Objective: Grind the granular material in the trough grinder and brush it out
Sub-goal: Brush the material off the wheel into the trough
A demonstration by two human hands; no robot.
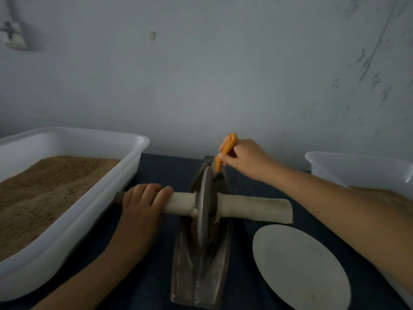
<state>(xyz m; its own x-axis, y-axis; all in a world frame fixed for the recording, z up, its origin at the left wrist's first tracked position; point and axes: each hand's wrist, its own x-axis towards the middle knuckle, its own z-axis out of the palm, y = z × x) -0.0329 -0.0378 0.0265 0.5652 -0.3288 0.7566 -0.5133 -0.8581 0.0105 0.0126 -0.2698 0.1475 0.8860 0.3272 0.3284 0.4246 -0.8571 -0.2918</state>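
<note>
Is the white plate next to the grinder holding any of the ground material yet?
No, the white plate to the right of the trough grinder shows only a bare surface, with no powder visible on it.

dim, bluish, soft focus; wide-angle bending at edges.

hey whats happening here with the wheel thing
A person is working a trough grinder. The left hand grips one handle of the grinding wheel, which sits in the trough over brownish material. The right hand holds an orange-handled brush at the trough's far end. A white plate lies beside it.
</note>
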